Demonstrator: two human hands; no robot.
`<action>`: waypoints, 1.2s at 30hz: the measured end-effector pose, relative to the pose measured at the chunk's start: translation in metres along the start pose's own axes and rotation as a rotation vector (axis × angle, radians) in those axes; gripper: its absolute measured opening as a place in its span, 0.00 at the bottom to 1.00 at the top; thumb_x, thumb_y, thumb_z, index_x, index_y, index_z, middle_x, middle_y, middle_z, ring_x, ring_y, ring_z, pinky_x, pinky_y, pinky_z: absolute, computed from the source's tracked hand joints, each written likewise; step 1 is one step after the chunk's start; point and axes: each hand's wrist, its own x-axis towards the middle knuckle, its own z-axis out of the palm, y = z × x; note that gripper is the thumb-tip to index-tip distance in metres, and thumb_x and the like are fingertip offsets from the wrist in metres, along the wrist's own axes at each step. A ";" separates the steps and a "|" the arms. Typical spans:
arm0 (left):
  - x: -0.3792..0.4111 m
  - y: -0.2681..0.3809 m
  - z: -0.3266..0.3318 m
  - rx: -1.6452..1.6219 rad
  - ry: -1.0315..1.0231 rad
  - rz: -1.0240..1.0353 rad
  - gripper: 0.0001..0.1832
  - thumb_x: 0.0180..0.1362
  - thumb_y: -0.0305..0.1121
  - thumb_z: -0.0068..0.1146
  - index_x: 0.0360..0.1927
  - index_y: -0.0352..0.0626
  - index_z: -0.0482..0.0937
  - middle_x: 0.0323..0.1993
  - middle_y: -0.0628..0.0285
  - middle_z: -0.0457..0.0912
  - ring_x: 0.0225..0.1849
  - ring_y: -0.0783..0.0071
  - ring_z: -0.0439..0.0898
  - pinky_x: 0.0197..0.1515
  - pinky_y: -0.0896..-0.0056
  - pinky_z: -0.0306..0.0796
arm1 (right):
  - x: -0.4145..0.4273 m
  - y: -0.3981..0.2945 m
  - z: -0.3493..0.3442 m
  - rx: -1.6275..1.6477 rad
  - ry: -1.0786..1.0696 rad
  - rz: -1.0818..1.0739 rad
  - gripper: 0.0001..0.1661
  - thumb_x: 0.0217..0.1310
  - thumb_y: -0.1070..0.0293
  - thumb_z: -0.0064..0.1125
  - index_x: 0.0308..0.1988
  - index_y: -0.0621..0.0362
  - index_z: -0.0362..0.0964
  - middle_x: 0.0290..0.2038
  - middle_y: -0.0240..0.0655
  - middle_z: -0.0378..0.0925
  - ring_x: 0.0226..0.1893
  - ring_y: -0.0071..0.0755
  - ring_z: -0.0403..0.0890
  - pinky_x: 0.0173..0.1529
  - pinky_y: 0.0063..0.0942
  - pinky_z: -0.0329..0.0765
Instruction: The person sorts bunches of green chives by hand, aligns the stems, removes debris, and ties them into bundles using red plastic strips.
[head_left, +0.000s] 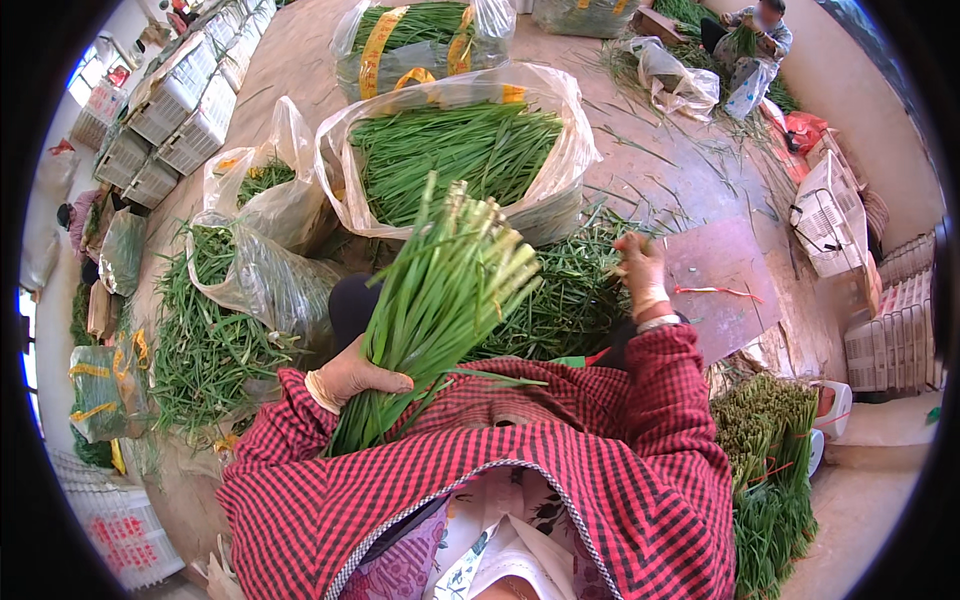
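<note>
My left hand (364, 379) wears a thin pale glove and is shut on the leafy lower part of a thick bunch of garlic chives (442, 292). The pale cut ends of the bunch point up and away from me. My right hand (641, 270), also gloved, is raised apart from the bunch with its fingers curled. Whether it pinches a scrap I cannot tell. Beneath and beside it lies a heap of loose green leaves (559, 300). Just beyond the bunch stands an open clear plastic bag (589, 142) packed with long chives (457, 154).
Leaf scraps (210, 352) and half-filled bags (289, 289) lie at left. A flat board (720, 277) bears a red-and-white tie (716, 291). Tied chive bundles (772, 472) stand at right. Crates (180, 97) are stacked far left. One person (754, 45) sits far right, another (82, 214) far left.
</note>
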 end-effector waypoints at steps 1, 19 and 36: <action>0.001 -0.005 -0.002 -0.002 0.022 0.023 0.43 0.46 0.25 0.78 0.68 0.38 0.70 0.59 0.61 0.80 0.59 0.71 0.77 0.65 0.65 0.69 | -0.004 -0.009 -0.015 -0.297 -0.124 0.011 0.17 0.75 0.54 0.55 0.44 0.55 0.79 0.21 0.22 0.72 0.17 0.15 0.68 0.21 0.18 0.72; 0.033 -0.043 0.013 0.209 0.157 0.155 0.40 0.46 0.27 0.79 0.64 0.38 0.73 0.56 0.62 0.82 0.56 0.74 0.79 0.64 0.66 0.70 | -0.109 -0.046 0.105 -0.243 -0.540 -0.151 0.17 0.72 0.63 0.58 0.53 0.62 0.76 0.21 0.24 0.74 0.18 0.14 0.73 0.21 0.18 0.71; 0.014 -0.032 -0.006 0.128 0.056 0.029 0.44 0.45 0.26 0.78 0.68 0.38 0.70 0.60 0.62 0.79 0.62 0.72 0.75 0.68 0.64 0.65 | -0.011 -0.011 0.004 -0.828 -0.177 -0.431 0.25 0.62 0.51 0.68 0.52 0.56 0.80 0.48 0.50 0.80 0.53 0.50 0.80 0.59 0.38 0.75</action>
